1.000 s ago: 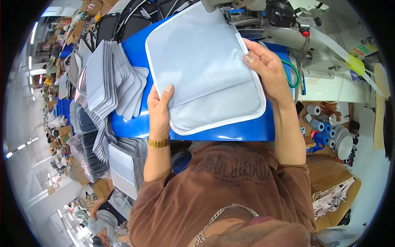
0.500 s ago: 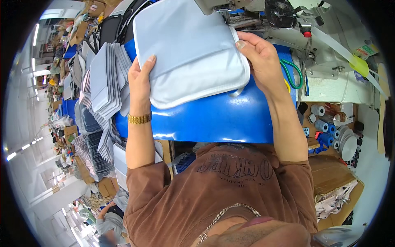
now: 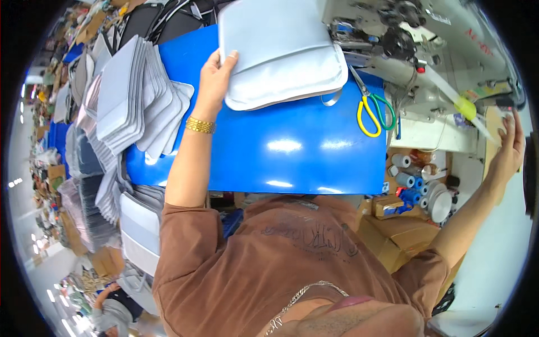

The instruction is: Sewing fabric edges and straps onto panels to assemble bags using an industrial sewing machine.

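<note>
A light grey padded fabric panel [image 3: 278,53] with a pale sewn border lies on the glossy blue table [image 3: 281,151], its right end against the sewing machine [image 3: 404,39]. My left hand [image 3: 215,76], a gold bracelet on its wrist, grips the panel's left edge, thumb on top. My right hand [image 3: 508,149] is far out to the right, away from the panel, fingers spread near the flat wooden piece [image 3: 491,132] at the side of the machine; it holds nothing that I can see.
Yellow and green handled scissors [image 3: 370,112] lie on the table's right part. A fanned stack of grey panels [image 3: 135,95] fills the left side. Thread spools [image 3: 412,182] and cardboard boxes [image 3: 387,233] sit below the machine at the right.
The panel slid farther up toward the sewing machine. My right hand let go of its right edge and swung out to the far right. My left hand stayed on the left edge.
</note>
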`<control>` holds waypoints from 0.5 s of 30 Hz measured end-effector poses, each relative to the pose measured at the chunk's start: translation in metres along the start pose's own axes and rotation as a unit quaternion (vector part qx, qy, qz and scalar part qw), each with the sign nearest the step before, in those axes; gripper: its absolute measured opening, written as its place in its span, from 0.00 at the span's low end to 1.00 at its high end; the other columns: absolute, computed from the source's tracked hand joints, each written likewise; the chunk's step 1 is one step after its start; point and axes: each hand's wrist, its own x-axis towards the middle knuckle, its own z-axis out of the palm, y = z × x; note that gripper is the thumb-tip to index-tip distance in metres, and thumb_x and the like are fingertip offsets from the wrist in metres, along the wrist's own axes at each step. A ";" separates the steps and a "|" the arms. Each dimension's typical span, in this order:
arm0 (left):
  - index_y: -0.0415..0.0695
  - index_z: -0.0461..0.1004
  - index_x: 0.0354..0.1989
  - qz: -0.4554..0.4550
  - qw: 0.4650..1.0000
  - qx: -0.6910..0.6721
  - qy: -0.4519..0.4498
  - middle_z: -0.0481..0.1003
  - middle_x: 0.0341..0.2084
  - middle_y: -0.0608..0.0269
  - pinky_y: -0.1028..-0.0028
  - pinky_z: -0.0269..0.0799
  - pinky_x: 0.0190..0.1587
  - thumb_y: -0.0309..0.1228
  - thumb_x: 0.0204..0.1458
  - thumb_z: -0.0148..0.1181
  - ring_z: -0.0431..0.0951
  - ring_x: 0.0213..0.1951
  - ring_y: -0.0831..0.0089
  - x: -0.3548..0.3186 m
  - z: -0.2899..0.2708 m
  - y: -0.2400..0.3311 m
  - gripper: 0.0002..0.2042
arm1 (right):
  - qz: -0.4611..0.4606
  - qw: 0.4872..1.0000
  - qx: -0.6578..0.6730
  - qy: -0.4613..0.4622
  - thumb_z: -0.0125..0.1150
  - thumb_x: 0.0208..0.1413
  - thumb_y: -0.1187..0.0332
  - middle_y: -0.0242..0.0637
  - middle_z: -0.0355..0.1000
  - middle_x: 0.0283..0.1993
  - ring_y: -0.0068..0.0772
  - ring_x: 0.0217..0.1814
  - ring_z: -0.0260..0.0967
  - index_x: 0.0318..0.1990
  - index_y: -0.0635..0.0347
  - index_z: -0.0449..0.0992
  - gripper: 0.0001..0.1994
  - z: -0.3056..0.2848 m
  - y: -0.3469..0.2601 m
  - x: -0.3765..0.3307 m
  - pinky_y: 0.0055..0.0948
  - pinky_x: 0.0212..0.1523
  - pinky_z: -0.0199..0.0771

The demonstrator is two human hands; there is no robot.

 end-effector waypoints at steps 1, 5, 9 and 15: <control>0.33 0.68 0.57 0.046 0.993 0.091 0.057 0.75 0.49 0.52 0.73 0.72 0.50 0.38 0.58 0.61 0.76 0.48 0.69 -0.007 0.002 -0.009 0.25 | -0.053 0.998 -0.015 0.017 0.59 0.63 0.64 0.38 0.73 0.57 0.26 0.57 0.70 0.58 0.63 0.73 0.19 -0.017 0.019 0.024 0.25 0.54 0.69; 0.36 0.68 0.59 0.138 0.942 0.295 0.086 0.71 0.56 0.47 0.63 0.66 0.59 0.38 0.55 0.63 0.69 0.58 0.54 -0.048 0.007 -0.031 0.26 | -0.064 0.976 -0.191 0.085 0.58 0.62 0.53 0.37 0.74 0.55 0.26 0.56 0.69 0.56 0.63 0.75 0.23 -0.069 0.098 0.137 0.27 0.56 0.68; 0.41 0.72 0.56 0.232 0.911 0.340 0.041 0.71 0.57 0.51 0.61 0.63 0.61 0.32 0.52 0.64 0.69 0.58 0.56 -0.090 0.027 -0.033 0.22 | 0.183 0.981 -0.043 0.041 0.52 0.64 0.51 0.36 0.75 0.45 0.27 0.46 0.72 0.51 0.63 0.76 0.22 -0.104 0.152 0.218 0.28 0.46 0.74; 0.42 0.68 0.60 0.301 0.885 0.355 -0.007 0.68 0.60 0.52 0.60 0.61 0.62 0.37 0.47 0.69 0.65 0.62 0.53 -0.100 0.068 -0.019 0.31 | 0.145 0.978 0.137 0.061 0.50 0.66 0.51 0.39 0.74 0.50 0.33 0.50 0.72 0.58 0.62 0.70 0.24 -0.087 0.193 0.164 0.35 0.52 0.73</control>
